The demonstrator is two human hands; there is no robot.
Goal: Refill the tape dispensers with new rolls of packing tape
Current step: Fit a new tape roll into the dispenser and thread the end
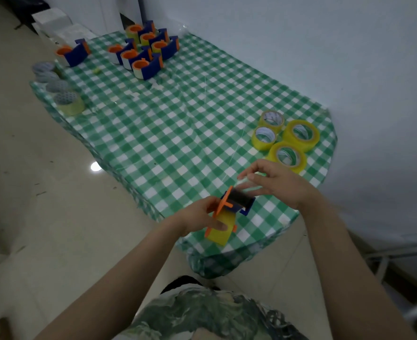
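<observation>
My left hand (200, 215) grips a blue and orange tape dispenser (237, 201) that carries a yellow roll of tape (221, 228), held over the table's near edge. My right hand (276, 185) hovers just right of the dispenser's top, thumb and fingers pinched on what looks like a clear strip of tape running to it. Several new yellow tape rolls (300, 134) lie flat at the table's right side. Several blue and orange dispensers (143, 61) with rolls in them stand at the far end.
The table wears a green and white checked cloth (168, 133). Several rolls with grey honeycomb cores (66, 101) line the left edge. One more dispenser (74, 54) stands at the far left corner. White boxes (55, 23) sit on the floor beyond. A wall runs along the right.
</observation>
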